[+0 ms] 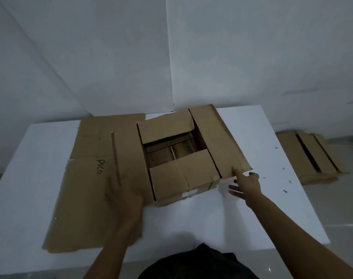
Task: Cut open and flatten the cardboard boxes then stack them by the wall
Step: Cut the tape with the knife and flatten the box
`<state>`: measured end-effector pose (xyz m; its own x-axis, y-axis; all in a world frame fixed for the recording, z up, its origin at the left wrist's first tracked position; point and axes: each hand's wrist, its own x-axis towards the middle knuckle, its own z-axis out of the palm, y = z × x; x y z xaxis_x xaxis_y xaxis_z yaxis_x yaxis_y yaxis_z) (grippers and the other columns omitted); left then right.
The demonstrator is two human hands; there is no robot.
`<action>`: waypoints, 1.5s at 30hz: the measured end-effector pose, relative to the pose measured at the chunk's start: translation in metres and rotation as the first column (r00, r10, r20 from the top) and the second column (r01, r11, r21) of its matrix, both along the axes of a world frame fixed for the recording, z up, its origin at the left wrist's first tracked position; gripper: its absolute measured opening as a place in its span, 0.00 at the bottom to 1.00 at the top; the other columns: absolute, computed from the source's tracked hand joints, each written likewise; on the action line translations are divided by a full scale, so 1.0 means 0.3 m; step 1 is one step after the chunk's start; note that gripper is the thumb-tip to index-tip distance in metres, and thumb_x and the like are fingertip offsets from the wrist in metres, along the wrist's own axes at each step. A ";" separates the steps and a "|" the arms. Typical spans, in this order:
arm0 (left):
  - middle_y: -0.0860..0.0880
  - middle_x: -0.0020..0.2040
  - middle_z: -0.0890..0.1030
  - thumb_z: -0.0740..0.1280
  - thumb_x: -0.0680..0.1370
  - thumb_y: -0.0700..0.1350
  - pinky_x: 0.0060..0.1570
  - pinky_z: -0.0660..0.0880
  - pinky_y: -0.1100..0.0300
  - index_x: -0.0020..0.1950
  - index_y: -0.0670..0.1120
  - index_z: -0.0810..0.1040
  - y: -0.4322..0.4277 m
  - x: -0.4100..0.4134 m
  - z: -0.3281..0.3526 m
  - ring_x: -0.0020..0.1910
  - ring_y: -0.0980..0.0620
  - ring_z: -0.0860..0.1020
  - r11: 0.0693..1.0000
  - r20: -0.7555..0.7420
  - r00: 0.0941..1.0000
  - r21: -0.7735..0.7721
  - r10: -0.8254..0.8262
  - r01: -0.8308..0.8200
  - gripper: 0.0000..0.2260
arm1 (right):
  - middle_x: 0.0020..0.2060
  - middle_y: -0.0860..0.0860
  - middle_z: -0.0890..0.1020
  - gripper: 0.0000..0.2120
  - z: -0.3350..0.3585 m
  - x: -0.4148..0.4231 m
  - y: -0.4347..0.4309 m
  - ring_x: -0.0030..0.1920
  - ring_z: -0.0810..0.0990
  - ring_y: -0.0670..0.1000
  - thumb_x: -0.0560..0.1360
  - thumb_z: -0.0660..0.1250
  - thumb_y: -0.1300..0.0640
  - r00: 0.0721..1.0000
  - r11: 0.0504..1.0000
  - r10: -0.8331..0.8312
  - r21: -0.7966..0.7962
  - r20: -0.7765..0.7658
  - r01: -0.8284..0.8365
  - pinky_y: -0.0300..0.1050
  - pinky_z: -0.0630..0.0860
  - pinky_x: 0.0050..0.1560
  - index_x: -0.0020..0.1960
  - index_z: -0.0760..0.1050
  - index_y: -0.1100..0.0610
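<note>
Head view, low centre-left: we see the left hand point(123, 200) blurred, apparently laid flat with its fingers extended on cardboard at the left side of the box point(179, 178); we cannot tell whether it presses.

At centre right, the right hand point(247, 185) is spread and holds nothing, its index fingertip touching the near corner of the right flap point(218, 137). The box stands on the white table point(211, 222) between both hands, flaps open. The flap's long axis runs from the fingertip toward upper centre, so we judge the right hand better placed.

Farther right, flattened boxes point(312, 158) lie on the floor by the wall.
</note>
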<state>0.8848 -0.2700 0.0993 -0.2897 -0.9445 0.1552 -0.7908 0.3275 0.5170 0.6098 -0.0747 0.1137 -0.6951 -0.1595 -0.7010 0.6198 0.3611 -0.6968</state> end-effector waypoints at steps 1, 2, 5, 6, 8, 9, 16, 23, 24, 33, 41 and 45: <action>0.42 0.76 0.65 0.63 0.72 0.37 0.73 0.59 0.37 0.75 0.47 0.69 -0.036 -0.014 0.001 0.76 0.39 0.62 0.971 0.087 0.968 -0.017 -0.234 0.237 0.30 | 0.56 0.62 0.77 0.35 0.017 0.015 0.001 0.43 0.84 0.60 0.78 0.70 0.46 1.000 1.000 -0.008 -0.011 0.013 0.008 0.52 0.82 0.36 0.77 0.56 0.54; 0.45 0.77 0.65 0.61 0.74 0.41 0.74 0.54 0.36 0.76 0.51 0.67 -0.070 -0.038 0.016 0.77 0.42 0.60 0.907 0.161 0.893 0.051 -0.421 0.419 0.29 | 0.54 0.61 0.77 0.33 0.034 0.034 0.001 0.44 0.84 0.61 0.78 0.69 0.44 1.000 1.000 -0.017 -0.022 0.024 0.018 0.53 0.82 0.36 0.75 0.59 0.56; 0.51 0.77 0.65 0.61 0.80 0.58 0.75 0.43 0.38 0.79 0.54 0.60 -0.145 -0.154 0.084 0.78 0.50 0.59 0.760 0.410 0.641 0.325 -0.649 0.562 0.28 | 0.52 0.62 0.76 0.28 0.078 0.118 0.004 0.46 0.84 0.64 0.78 0.67 0.41 0.982 0.991 -0.031 -0.122 0.185 0.054 0.56 0.83 0.38 0.68 0.66 0.59; 0.51 0.75 0.69 0.62 0.78 0.61 0.75 0.43 0.38 0.77 0.54 0.63 -0.156 -0.189 0.099 0.76 0.50 0.63 0.743 0.451 0.592 0.380 -0.668 0.550 0.29 | 0.53 0.63 0.76 0.28 0.089 0.152 0.006 0.48 0.84 0.65 0.79 0.65 0.40 0.960 0.979 0.001 -0.195 0.281 0.057 0.58 0.83 0.40 0.68 0.65 0.60; 0.52 0.68 0.76 0.66 0.76 0.61 0.75 0.51 0.41 0.71 0.54 0.72 -0.162 -0.236 0.108 0.69 0.50 0.72 0.712 0.386 0.602 0.455 -0.698 0.534 0.25 | 0.57 0.65 0.77 0.29 0.100 0.209 0.004 0.50 0.84 0.66 0.80 0.62 0.38 0.910 0.948 0.117 -0.317 0.399 0.017 0.61 0.82 0.47 0.67 0.66 0.61; 0.52 0.64 0.79 0.68 0.74 0.59 0.73 0.59 0.45 0.67 0.53 0.75 -0.157 -0.250 0.107 0.65 0.50 0.75 0.695 0.308 0.640 0.480 -0.704 0.535 0.23 | 0.59 0.65 0.78 0.29 0.095 0.225 0.000 0.52 0.84 0.66 0.80 0.61 0.38 0.903 0.941 0.147 -0.339 0.405 -0.001 0.62 0.82 0.50 0.67 0.67 0.61; 0.59 0.52 0.80 0.70 0.78 0.45 0.47 0.76 0.70 0.65 0.50 0.77 0.005 -0.364 0.189 0.51 0.62 0.79 0.547 -0.358 0.725 0.484 -0.588 0.683 0.15 | 0.70 0.51 0.74 0.26 0.155 0.129 -0.020 0.64 0.77 0.59 0.80 0.60 0.39 0.990 0.907 -0.009 -0.417 0.138 0.066 0.61 0.73 0.68 0.74 0.68 0.49; 0.60 0.81 0.52 0.56 0.81 0.65 0.75 0.54 0.45 0.80 0.63 0.50 0.272 -0.436 0.192 0.79 0.55 0.54 0.109 -0.138 0.215 0.538 -0.967 0.836 0.29 | 0.70 0.51 0.71 0.35 0.230 0.084 0.015 0.65 0.75 0.55 0.77 0.71 0.51 0.913 0.999 0.033 0.030 -0.406 -0.022 0.53 0.73 0.66 0.78 0.57 0.53; 0.59 0.81 0.47 0.53 0.82 0.65 0.75 0.49 0.42 0.81 0.62 0.49 0.277 -0.439 0.171 0.80 0.55 0.49 0.110 -0.029 0.151 0.552 -0.988 0.827 0.29 | 0.74 0.54 0.66 0.38 0.213 0.089 0.027 0.71 0.69 0.57 0.77 0.70 0.55 0.844 0.982 0.093 0.187 -0.529 0.008 0.54 0.69 0.68 0.80 0.53 0.54; 0.44 0.69 0.76 0.61 0.80 0.49 0.67 0.72 0.46 0.69 0.47 0.75 -0.016 -0.481 0.116 0.65 0.46 0.75 0.464 0.128 0.491 0.591 -0.862 0.660 0.18 | 0.77 0.59 0.59 0.45 0.087 0.241 -0.145 0.76 0.60 0.61 0.74 0.64 0.33 0.737 0.778 0.568 0.531 -0.366 -0.336 0.60 0.64 0.73 0.78 0.52 0.60; 0.42 0.81 0.37 0.61 0.80 0.58 0.75 0.46 0.33 0.82 0.49 0.50 -0.312 -0.355 0.149 0.79 0.37 0.36 0.760 0.506 0.584 0.275 -0.635 0.589 0.35 | 0.81 0.56 0.41 0.52 -0.011 0.226 -0.101 0.80 0.43 0.59 0.73 0.72 0.53 0.825 0.785 0.520 0.505 -0.223 -0.358 0.61 0.54 0.78 0.80 0.36 0.60; 0.45 0.81 0.35 0.69 0.70 0.69 0.73 0.49 0.32 0.81 0.55 0.39 -0.333 -0.327 0.123 0.79 0.36 0.41 0.788 0.458 0.642 0.388 -0.615 0.478 0.52 | 0.80 0.54 0.50 0.51 -0.031 0.228 -0.056 0.78 0.56 0.61 0.69 0.71 0.46 0.842 0.806 0.502 0.460 -0.198 -0.373 0.64 0.67 0.72 0.80 0.43 0.56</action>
